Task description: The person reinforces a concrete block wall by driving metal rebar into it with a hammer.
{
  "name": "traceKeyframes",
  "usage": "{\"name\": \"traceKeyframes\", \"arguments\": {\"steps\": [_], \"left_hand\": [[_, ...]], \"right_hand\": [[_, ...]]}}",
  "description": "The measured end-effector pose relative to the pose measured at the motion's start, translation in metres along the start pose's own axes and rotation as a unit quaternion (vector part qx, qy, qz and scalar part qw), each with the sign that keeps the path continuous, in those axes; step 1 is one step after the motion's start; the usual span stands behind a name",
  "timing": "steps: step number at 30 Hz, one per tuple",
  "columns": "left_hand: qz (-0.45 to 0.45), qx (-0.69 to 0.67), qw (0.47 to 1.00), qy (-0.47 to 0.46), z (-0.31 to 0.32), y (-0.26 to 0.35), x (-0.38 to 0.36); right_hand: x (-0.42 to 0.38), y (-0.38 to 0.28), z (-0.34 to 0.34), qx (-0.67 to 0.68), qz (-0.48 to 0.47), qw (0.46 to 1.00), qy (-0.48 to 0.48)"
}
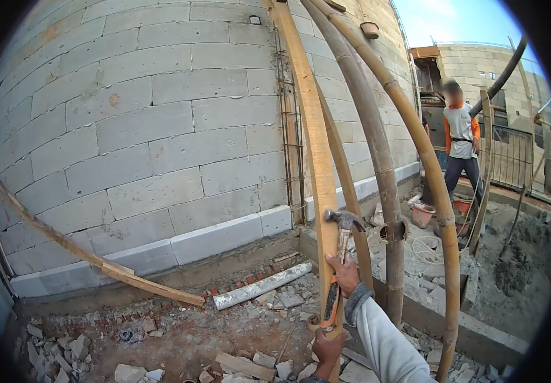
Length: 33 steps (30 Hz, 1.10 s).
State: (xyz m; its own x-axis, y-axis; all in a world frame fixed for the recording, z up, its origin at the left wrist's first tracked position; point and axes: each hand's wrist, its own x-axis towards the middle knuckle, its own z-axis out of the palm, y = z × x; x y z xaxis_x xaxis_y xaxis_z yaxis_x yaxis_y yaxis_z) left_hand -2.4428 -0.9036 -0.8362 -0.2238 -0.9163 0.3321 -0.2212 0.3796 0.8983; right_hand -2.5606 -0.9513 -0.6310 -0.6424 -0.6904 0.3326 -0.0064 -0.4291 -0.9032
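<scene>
A claw hammer stands head-up in front of a long upright wooden plank. My right hand is closed around the hammer's shaft, against the face of the plank. Below it the orange-and-black grip of the hammer runs down along the wood. My left hand is closed at the lower part of the plank, near the end of the hammer's grip. Its fingers are partly hidden. A second, thinner wooden board leans just behind the plank.
Bamboo poles rise close on the right. A block wall stands ahead, with a white pipe, a slanting timber and rubble below it. At the right, a person stands near buckets.
</scene>
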Motion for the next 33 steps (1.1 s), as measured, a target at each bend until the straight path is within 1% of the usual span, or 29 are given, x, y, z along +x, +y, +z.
{"name": "traceKeyframes", "arguments": {"steps": [2, 3, 4, 6, 9, 10, 12, 15, 19, 22, 24, 27, 28, 29, 30, 31, 32, 33], "left_hand": [[-0.033, 0.007, 0.999, -0.005, -0.004, 0.003, 0.001], [-0.042, 0.012, 0.999, -0.006, -0.003, 0.002, -0.002], [-0.049, 0.019, 0.999, -0.007, -0.003, 0.001, -0.002], [-0.053, 0.013, 0.998, -0.006, -0.006, 0.003, -0.001], [-0.016, 0.028, 0.999, 0.031, -0.009, 0.005, -0.003], [0.002, 0.035, 0.998, 0.05, -0.01, 0.005, -0.002], [-0.01, 0.023, 0.999, 0.045, -0.011, 0.004, -0.004], [-0.017, 0.013, 0.999, 0.045, -0.01, 0.003, -0.003], [-0.043, 0.004, 0.998, 0.035, -0.008, -0.009, -0.007], [-0.072, 0.043, 0.996, 0.039, -0.019, 0.001, -0.01], [-0.06, 0.017, 0.997, 0.05, -0.025, 0.007, -0.011], [-0.034, -0.009, 0.997, 0.07, -0.032, 0.011, -0.01], [-0.025, -0.013, 0.997, 0.077, -0.034, 0.011, -0.01], [-0.007, -0.045, 0.997, 0.069, -0.032, -0.003, -0.008], [0.005, -0.172, 0.983, 0.058, -0.038, -0.003, -0.004], [-0.008, -0.197, 0.98, 0.007, -0.045, -0.006, 0.0], [-0.029, -0.223, 0.973, -0.049, -0.046, -0.015, 0.002], [-0.022, -0.207, 0.976, -0.069, -0.037, -0.035, 0.001]], "right_hand": [[-0.008, -0.004, 0.005, 0.007, 0.003, 1.0, -0.012], [-0.012, -0.007, 0.008, 0.024, 0.01, 1.0, -0.002], [-0.015, -0.01, 0.01, 0.011, 0.009, 1.0, 0.002], [-0.016, -0.012, 0.013, -0.015, 0.01, 1.0, 0.01], [-0.017, -0.008, 0.02, -0.008, -0.027, 0.999, 0.023], [-0.018, -0.009, 0.022, 0.003, -0.021, 1.0, 0.015], [-0.025, -0.017, 0.025, 0.023, -0.008, 1.0, -0.001], [-0.026, -0.017, 0.029, 0.03, -0.01, 0.999, 0.001], [-0.034, -0.02, 0.034, 0.024, 0.005, 0.999, -0.031], [-0.033, -0.02, 0.042, 0.034, -0.005, 0.999, -0.038], [-0.034, -0.016, 0.045, 0.04, -0.002, 0.998, -0.043], [-0.035, -0.018, 0.048, 0.027, 0.042, 0.996, -0.079], [-0.033, -0.018, 0.052, 0.023, 0.029, 0.996, -0.087], [-0.032, -0.017, 0.055, 0.02, 0.023, 0.996, -0.089], [-0.031, -0.016, 0.058, 0.016, 0.018, 0.996, -0.087], [-0.028, -0.013, 0.059, -0.016, -0.045, 0.996, -0.075], [-0.024, -0.006, 0.049, -0.015, -0.039, 0.997, -0.061], [-0.031, -0.013, 0.041, -0.06, -0.033, 0.997, -0.047]]}}
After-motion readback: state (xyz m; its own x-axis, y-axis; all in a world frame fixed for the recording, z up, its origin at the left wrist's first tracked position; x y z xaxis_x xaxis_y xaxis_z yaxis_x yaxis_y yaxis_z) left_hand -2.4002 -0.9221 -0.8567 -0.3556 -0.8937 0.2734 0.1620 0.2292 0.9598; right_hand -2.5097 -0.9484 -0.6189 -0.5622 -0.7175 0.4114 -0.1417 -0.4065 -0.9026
